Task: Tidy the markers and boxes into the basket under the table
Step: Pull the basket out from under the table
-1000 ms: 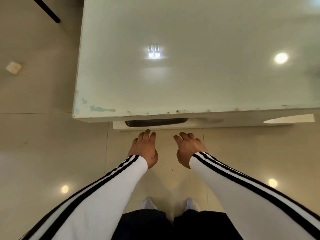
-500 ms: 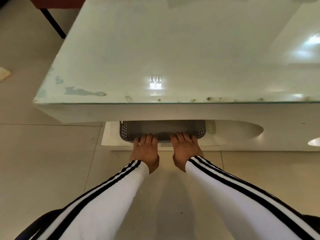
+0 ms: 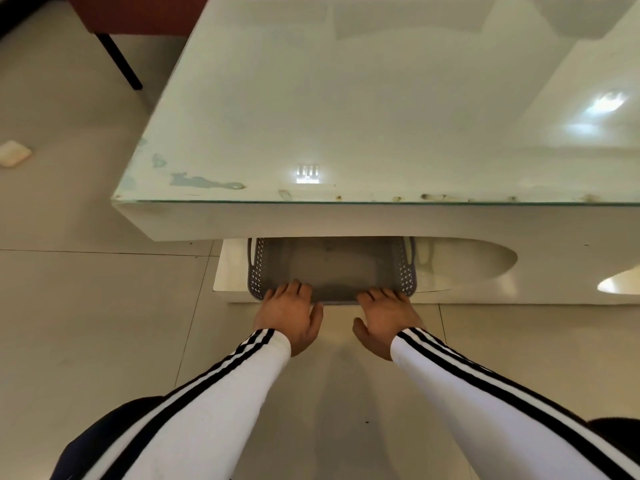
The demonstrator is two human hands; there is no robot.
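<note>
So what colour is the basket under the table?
The basket is grey, with perforated side walls; the head view shows it best.

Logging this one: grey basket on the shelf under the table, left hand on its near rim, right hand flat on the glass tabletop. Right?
Not quite. The right hand is not on the glass tabletop; like the left hand, it is on the near rim of the grey basket on the shelf under the table. The head view shows this.
</note>
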